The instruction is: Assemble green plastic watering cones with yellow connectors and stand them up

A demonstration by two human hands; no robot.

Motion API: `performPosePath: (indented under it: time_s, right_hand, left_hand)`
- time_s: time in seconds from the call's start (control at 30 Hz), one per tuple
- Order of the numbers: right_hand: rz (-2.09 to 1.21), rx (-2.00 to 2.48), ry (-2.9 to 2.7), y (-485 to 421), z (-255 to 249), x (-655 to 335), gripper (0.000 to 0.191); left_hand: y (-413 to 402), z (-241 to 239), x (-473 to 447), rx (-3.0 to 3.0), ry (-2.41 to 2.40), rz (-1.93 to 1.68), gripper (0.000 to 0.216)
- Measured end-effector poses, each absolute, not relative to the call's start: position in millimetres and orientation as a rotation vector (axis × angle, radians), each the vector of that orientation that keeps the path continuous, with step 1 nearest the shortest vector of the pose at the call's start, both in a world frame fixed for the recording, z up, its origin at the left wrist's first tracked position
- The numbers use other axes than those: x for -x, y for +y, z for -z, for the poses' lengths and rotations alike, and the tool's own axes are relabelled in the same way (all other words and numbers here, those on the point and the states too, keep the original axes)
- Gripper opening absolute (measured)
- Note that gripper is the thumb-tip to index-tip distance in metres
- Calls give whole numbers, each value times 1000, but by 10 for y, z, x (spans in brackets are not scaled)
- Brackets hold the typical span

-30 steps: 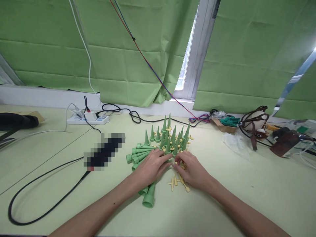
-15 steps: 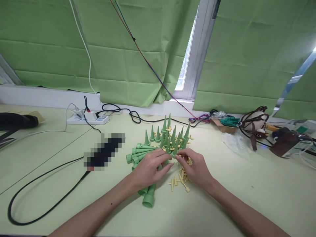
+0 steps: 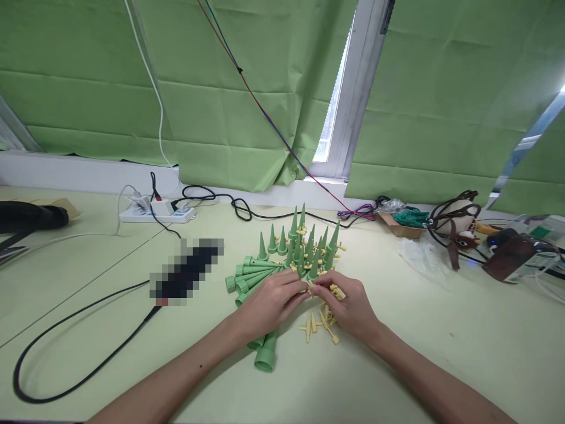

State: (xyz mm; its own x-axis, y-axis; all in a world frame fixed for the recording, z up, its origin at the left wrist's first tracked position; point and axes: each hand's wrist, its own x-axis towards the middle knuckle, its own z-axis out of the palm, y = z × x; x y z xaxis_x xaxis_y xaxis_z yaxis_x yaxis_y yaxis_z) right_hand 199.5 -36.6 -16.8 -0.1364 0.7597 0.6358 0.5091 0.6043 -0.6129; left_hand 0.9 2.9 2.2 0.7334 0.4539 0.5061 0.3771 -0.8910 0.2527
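Observation:
My left hand (image 3: 278, 296) and my right hand (image 3: 348, 300) meet fingertip to fingertip over the middle of the table. Both are closed, pinching a small yellow plastic piece (image 3: 311, 288) that is mostly covered by the fingers. Right behind them, several green plastic spikes (image 3: 262, 247) stand upright on their wide caps, some with yellow pieces fitted near them. More green spikes (image 3: 265, 358) lie on their sides beside and partly under my left hand. Loose yellow plastic pieces (image 3: 308, 330) are heaped by my right hand, which hides part of the heap.
A pixelated dark device (image 3: 188, 271) with a black cable lies on the left of the table (image 3: 424, 365). Behind it is a white power strip (image 3: 185, 215). On the right sit a clear plastic bag (image 3: 421, 259), a cardboard box (image 3: 399, 225) and a brown object (image 3: 507, 259).
My fingertips have left the front green spike, which now stands with the others. Both hands have come closer together and now pinch a small yellow piece.

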Motion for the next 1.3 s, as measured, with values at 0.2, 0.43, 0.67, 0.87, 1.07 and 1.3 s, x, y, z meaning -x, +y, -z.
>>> performPosePath:
  time_s: [0.2, 0.43, 0.67, 0.87, 1.07, 1.3]
  right_hand:
    - [-314, 1043, -1811, -358, 169, -2007, 10]
    - [-295, 1069, -1903, -368, 150, -2002, 13]
    - [-313, 1073, -1905, -366, 137, -2001, 16]
    - [-337, 1081, -1880, -360, 155, -2002, 18]
    - [-332, 1121, -1814, -338, 159, -2009, 19]
    - [-320, 1132, -1788, -338, 170, -2011, 21]
  left_hand:
    - [63, 2, -6, -2782, 662, -896, 23]
    - [68, 9, -5, -2785, 668, -917, 25]
    - [82, 21, -8, -2774, 687, -945, 24]
    - [46, -12, -7, -2733, 719, -937, 18]
    - [0, -82, 16, -2626, 869, -970, 6]
    - [32, -84, 3, -2524, 1097, -884, 13]
